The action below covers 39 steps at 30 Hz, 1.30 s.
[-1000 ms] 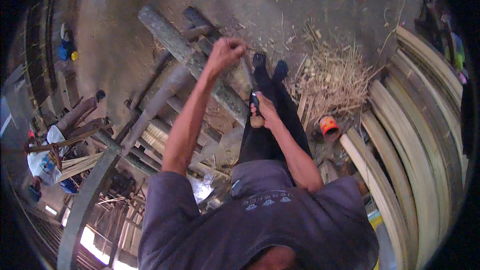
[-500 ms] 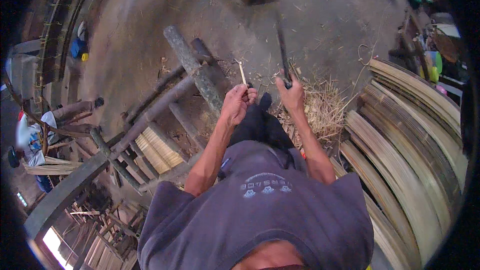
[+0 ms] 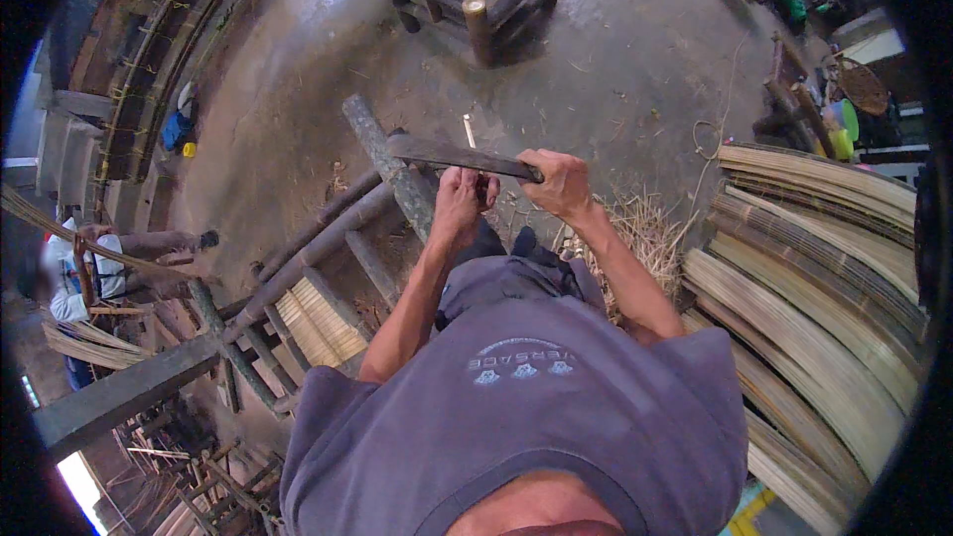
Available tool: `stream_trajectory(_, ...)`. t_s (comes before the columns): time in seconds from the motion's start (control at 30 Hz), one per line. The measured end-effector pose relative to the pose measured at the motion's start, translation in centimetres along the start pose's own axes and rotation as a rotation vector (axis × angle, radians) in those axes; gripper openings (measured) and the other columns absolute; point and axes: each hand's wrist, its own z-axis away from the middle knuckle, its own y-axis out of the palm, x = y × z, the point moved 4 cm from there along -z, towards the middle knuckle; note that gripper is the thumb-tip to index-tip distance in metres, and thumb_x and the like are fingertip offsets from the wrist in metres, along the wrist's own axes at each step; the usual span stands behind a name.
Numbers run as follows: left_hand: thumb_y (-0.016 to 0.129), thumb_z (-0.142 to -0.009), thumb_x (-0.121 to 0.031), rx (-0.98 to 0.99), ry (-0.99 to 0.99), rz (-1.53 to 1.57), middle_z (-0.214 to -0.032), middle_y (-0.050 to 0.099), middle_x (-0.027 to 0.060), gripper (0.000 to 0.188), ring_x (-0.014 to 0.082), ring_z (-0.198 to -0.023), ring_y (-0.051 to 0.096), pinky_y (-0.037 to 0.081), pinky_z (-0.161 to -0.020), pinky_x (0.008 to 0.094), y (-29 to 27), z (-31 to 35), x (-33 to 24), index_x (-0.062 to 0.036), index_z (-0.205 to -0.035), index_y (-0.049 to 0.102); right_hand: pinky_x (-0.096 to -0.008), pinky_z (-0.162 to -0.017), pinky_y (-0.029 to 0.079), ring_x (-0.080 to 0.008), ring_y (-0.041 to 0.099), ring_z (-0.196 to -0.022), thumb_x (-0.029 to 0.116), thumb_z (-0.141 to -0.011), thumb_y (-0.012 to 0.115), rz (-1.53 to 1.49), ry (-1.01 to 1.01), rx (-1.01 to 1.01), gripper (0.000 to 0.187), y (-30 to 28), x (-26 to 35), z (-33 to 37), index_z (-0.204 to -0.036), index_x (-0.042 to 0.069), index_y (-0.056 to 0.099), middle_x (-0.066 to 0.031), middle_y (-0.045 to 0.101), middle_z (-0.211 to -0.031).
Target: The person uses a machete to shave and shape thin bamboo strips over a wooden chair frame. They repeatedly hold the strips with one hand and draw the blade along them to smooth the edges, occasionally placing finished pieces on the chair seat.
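Note:
My left hand is closed on a short pale bamboo strip, which sticks up away from me past the fingers. My right hand grips the dark handle of a long, broad-bladed knife. Its blade lies nearly level and points left, crossing the strip just beyond my left fingers. From this view I cannot tell whether the edge touches the strip. The part of the strip inside my left hand is hidden.
Bent bundles of bamboo strips fill the right side. Shavings lie by my right forearm. A log frame stands at left, near another person. Ahead is a wooden stand.
The knife has swung from pointing away from me to pointing left across the strip. My right hand has moved left, closer to the left hand. The view has shifted slightly.

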Motion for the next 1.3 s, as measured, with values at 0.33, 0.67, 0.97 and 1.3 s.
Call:
stream_trajectory(0.33, 0.043, -0.105, -0.032, -0.130, -0.026, 0.038, -0.072, 0.048, -0.0023, 0.028, 0.0072, -0.062, 0.039, 0.033, -0.056, 0.0231, 2.6, 4.9, -5.3, -0.0080, -0.093, 0.053, -0.0422, -0.059, 0.051, -0.0343, 0.065, -0.069, 0.020, -0.075, 0.065, 0.017, 0.102, -0.091, 0.014, 0.6, -1.9, -4.0, -0.087, 0.014, 0.070, -0.0120, 0.066, -0.075)
stream_trajectory(0.67, 0.043, -0.105, -0.037, -0.093, -0.044, 0.197, -0.073, 0.043, -0.0029, 0.032, 0.0067, -0.060, 0.034, 0.026, -0.051, 0.0247, 1.1, 1.1, -4.0, -0.0069, -0.096, 0.051, -0.0441, -0.059, 0.051, -0.0329, 0.066, -0.072, 0.026, -0.075, 0.067, -0.068, -0.101, -0.034, 0.015, -1.1, 1.4, -2.1, -0.087, 0.017, 0.069, -0.0090, 0.068, -0.078)
stream_trajectory(0.97, 0.039, -0.106, -0.035, -0.107, 0.064, -0.088, -0.070, 0.041, -0.0033, 0.031, 0.0077, -0.063, 0.035, 0.029, -0.056, 0.0236, 3.9, 5.0, -6.5, -0.0077, -0.095, 0.049, -0.0413, -0.061, 0.051, -0.0356, 0.065, -0.072, 0.020, -0.077, 0.065, 0.024, 0.280, -0.130, 0.017, -1.9, -3.7, -4.2, -0.089, 0.010, 0.070, -0.0127, 0.068, -0.079)
stream_trajectory(1.3, 0.045, -0.105, -0.030, -0.221, 0.091, 0.070, -0.069, 0.046, -0.0019, 0.026, 0.0077, -0.060, 0.037, 0.030, -0.054, 0.0245, 1.8, 1.7, -4.3, -0.0070, -0.094, 0.051, -0.0429, -0.058, 0.049, -0.0327, 0.065, -0.069, 0.018, -0.070, 0.069, 0.042, -0.139, -0.020, 0.013, -0.5, 2.4, -1.7, -0.083, 0.013, 0.067, -0.0107, 0.065, -0.074)
